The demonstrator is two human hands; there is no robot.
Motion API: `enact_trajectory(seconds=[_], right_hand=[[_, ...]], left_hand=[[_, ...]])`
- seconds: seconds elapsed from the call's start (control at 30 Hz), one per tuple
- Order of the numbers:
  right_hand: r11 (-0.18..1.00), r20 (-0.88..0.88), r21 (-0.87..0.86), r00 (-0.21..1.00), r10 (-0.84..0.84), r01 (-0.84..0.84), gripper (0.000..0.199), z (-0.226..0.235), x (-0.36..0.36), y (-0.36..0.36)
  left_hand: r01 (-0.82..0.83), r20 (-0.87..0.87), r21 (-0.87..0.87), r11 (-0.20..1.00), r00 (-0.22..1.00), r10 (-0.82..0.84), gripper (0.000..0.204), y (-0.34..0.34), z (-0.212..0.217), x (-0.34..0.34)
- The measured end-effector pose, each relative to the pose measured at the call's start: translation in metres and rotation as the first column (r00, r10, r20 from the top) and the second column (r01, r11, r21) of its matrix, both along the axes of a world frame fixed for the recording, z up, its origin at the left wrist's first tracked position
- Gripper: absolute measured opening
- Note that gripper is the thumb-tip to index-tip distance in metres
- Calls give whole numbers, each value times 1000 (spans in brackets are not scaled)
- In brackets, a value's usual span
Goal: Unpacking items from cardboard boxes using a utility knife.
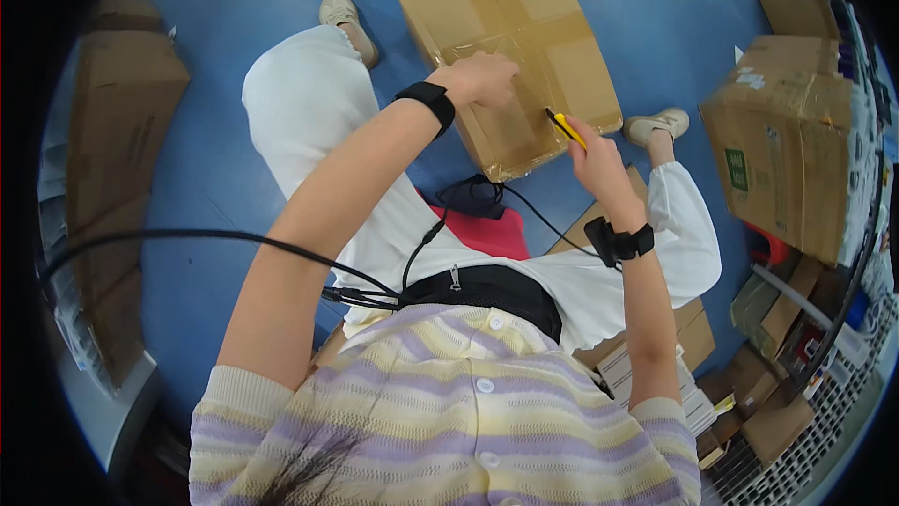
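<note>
A brown cardboard box [552, 24] sealed with clear tape lies on the floor between my feet. My left hand [482, 78] rests against its near left part, fingers curled down onto the taped top. Whatever those fingers may pinch is hidden beneath them. In my right hand [602, 169] is a yellow and black utility knife [567, 130], gripped by its handle. Its tip points up and left, over the box's near right part; whether it touches the cardboard I cannot tell. Wrinkled, shiny tape shows around the left hand.
Black cables [225, 236] run across my left arm and lap. A red item [482, 230] lies between my legs. Large cartons stand at right [787, 150] and left [122, 178]. Flattened cardboard [695, 333] lies by my right leg, near a mesh rack [805, 450].
</note>
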State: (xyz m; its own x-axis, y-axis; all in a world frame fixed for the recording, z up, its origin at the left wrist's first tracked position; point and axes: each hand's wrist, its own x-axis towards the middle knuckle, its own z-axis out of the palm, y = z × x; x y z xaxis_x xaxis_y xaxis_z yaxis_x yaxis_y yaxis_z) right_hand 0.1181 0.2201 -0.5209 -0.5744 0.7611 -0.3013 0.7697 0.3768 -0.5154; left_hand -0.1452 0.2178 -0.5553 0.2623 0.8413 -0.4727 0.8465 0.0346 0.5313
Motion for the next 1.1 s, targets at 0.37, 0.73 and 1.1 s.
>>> enact_trajectory(seconds=[0.37, 0.73, 1.1], right_hand=[[997, 333, -68, 943, 0, 24, 35, -3, 100, -96], [789, -273, -363, 753, -598, 495, 39, -10, 52, -77], [458, -288, -755, 390, -875, 469, 39, -23, 67, -83]], left_hand=[[237, -193, 361, 902, 965, -176, 36, -5, -28, 46], [422, -414, 484, 766, 882, -225, 34, 5, -31, 62], [556, -496, 406, 725, 801, -336, 21, 23, -15, 64]])
